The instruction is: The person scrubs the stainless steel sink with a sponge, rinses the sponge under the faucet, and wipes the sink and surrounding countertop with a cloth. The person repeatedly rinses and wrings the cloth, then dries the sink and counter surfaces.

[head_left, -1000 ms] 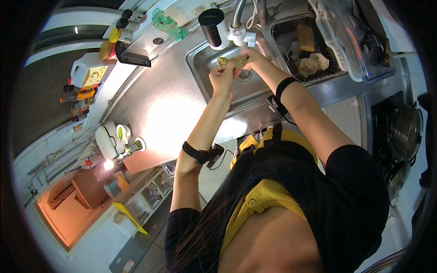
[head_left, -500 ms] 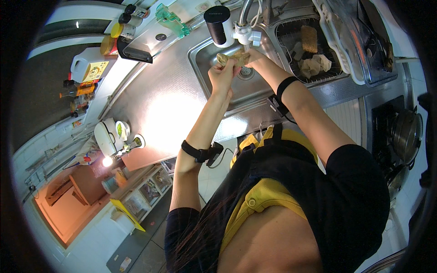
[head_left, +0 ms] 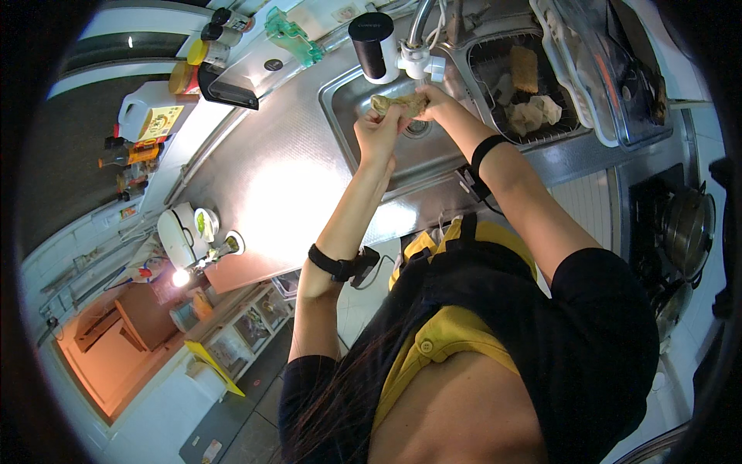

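Both hands are over the steel sink (head_left: 348,116), just below a black-and-white filter (head_left: 371,46) fitted to the tap (head_left: 421,23). My left hand (head_left: 377,131) is closed on a crumpled beige cloth (head_left: 394,105), gripping it near its left end. My right hand (head_left: 437,104) has its fingers closed on the same cloth at the other end. Beside the sink on the right, a wire rack (head_left: 487,93) holds a brown sponge (head_left: 524,69) and a pale crumpled cloth (head_left: 533,114).
A plastic rack (head_left: 580,69) with a clear lid stands at upper right. A stove with a pot (head_left: 686,228) is at far right. Bottles (head_left: 135,155) line the left ledge; a white container (head_left: 176,236) and bowl (head_left: 207,220) sit on the counter's left end.
My hands keep hold of the beige cloth, with only slight shifts of the fingers. The whole view has moved slightly.
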Motion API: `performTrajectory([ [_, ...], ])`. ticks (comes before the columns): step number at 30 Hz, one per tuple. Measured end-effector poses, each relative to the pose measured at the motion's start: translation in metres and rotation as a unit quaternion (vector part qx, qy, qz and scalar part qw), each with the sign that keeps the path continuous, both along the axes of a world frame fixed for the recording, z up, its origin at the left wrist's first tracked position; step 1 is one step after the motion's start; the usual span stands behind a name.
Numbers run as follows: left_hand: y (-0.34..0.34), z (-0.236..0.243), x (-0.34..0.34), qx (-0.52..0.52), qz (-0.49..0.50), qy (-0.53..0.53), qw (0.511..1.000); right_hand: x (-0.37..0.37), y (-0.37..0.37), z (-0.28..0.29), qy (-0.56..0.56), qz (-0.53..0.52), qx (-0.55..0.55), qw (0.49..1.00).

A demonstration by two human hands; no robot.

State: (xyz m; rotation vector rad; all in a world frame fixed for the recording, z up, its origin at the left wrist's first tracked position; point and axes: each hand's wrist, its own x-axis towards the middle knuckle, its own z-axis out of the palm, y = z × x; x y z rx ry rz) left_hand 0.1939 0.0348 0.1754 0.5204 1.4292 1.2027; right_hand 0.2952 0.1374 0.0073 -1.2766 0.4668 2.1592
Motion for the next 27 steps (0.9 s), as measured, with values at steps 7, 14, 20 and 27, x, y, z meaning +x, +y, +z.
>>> performTrajectory([
  [7,-0.001,0.017,-0.01,0.022,-0.045,0.01,0.999,0.001,0.0,-0.028,0.027,-0.052,-0.057,0.997],
  [14,0.002,0.021,-0.007,0.02,-0.018,0.005,1.0,-0.009,0.005,-0.036,0.014,-0.049,-0.048,0.998],
  [20,0.005,0.019,-0.009,0.038,-0.026,0.002,0.999,-0.007,0.005,-0.027,0.007,-0.029,-0.039,0.999],
  [27,0.005,0.0,-0.017,0.011,-0.069,0.031,0.997,0.013,0.003,-0.012,-0.046,0.041,-0.034,0.998],
])
